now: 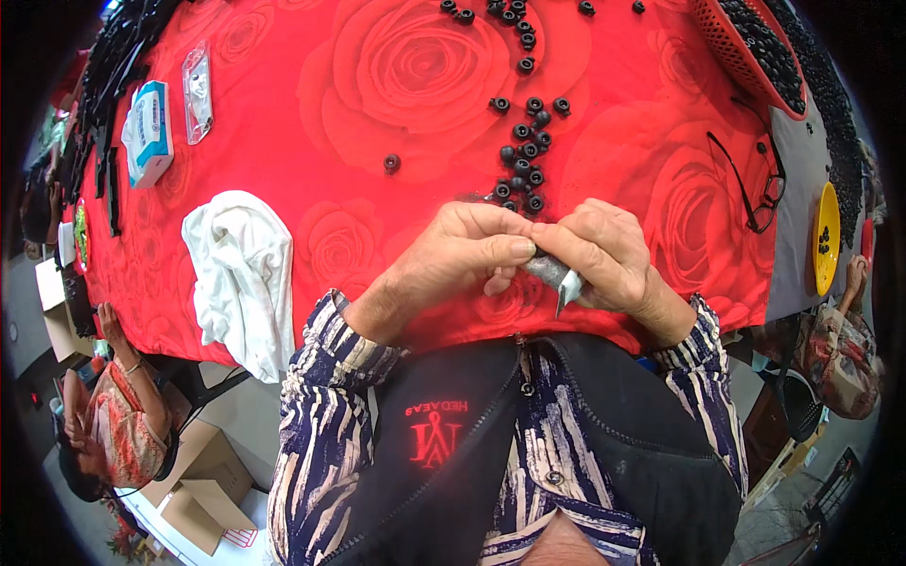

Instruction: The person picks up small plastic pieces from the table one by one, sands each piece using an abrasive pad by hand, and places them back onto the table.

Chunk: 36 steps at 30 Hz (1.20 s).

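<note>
My left hand (444, 255) and my right hand (609, 255) meet over the near edge of the red rose-patterned tablecloth (349, 250). In my right hand is a slim tool (549, 273) with a grey wrapped handle, its white-bound end and pointed metal tip angled toward my body. The thumb and forefinger of my left hand are pinched together against the right fingers; whatever they hold is hidden. Just beyond my fingertips lies a loose line of small round black parts (522, 168) with holes in them. One more black part (392, 163) sits apart to the left.
A white cloth (241, 274) hangs over the near left edge. Farther left are a tissue pack (148, 134) and a clear packet (197, 94). To the right lie eyeglasses (763, 189), a red basket (755, 57) of black parts and a yellow plate (827, 241). People sit on both sides.
</note>
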Tool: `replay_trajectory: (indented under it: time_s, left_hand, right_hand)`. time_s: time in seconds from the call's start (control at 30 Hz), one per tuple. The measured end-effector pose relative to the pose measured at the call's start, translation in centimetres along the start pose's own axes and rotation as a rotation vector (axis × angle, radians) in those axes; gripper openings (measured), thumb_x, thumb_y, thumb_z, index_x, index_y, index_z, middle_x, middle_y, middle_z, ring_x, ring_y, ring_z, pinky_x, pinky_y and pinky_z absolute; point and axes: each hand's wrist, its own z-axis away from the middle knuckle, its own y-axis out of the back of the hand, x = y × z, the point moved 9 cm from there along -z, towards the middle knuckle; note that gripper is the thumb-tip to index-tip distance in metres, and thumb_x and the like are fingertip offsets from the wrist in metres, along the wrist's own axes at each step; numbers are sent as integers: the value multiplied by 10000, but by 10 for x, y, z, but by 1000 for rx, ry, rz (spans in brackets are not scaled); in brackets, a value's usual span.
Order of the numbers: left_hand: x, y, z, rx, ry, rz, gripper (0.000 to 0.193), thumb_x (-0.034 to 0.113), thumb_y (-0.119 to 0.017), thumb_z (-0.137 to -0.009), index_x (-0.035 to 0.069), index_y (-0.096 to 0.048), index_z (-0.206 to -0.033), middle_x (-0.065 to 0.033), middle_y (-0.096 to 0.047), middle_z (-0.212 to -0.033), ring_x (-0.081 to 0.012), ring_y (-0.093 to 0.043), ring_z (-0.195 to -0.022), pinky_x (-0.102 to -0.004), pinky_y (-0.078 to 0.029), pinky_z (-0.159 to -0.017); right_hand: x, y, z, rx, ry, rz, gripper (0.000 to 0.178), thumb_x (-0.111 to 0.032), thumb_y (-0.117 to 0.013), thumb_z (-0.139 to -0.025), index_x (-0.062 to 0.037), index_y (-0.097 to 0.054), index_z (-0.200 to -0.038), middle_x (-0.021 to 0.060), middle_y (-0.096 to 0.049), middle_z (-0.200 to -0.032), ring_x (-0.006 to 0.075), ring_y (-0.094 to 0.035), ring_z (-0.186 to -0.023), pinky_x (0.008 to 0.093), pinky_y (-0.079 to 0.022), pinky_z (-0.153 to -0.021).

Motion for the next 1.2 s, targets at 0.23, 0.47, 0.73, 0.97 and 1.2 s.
replay_trajectory:
  time_s: [0.23, 0.47, 0.73, 0.97, 1.2]
  left_hand:
    - [3, 0, 1, 111, -98, 16, 212, 130, -604, -863, -12, -615, -1019, -32, -588, -742, -72, -517, -558, -187, -403, -479]
    - [17, 4, 2, 167, -220, 37, 203, 123, -597, -868, -22, -600, -1010, -23, -581, -775, -63, -515, -597, -195, -441, -515]
    - [15, 5, -1, 147, -189, -10, 213, 117, -592, -868, -26, -594, -1026, -20, -569, -762, -68, -509, -611, -197, -438, -535]
    - [11, 6, -1, 139, -179, 13, 224, 118, -586, -872, -29, -589, -1041, -25, -567, -760, -67, -509, -616, -198, -442, -538]
    - [9, 7, 0, 167, -146, -2, 235, 129, -570, -884, -29, -578, -1058, -21, -565, -770, -65, -511, -618, -199, -446, -543]
  right_hand:
    - [-4, 5, 1, 43, 18, 134, 317, -58, -689, -619, 47, -604, -906, 58, -501, -644, 153, -479, -479, 289, -358, -401]
    - [39, 6, 0, -87, -502, -195, 339, -147, -652, -779, 12, -503, -1038, 110, -523, -816, 234, -540, -654, 298, -433, -573]
    - [60, -6, 18, -147, -654, -354, 273, -154, -601, -803, 0, -522, -1014, 112, -515, -782, 249, -537, -674, 324, -421, -595]
    - [58, -7, 16, -178, -624, -296, 270, -129, -614, -776, 3, -528, -996, 114, -517, -762, 262, -542, -655, 334, -420, -570]
    - [56, -7, 15, -182, -610, -290, 266, -110, -623, -758, 3, -533, -982, 110, -521, -744, 265, -546, -639, 328, -420, -553]
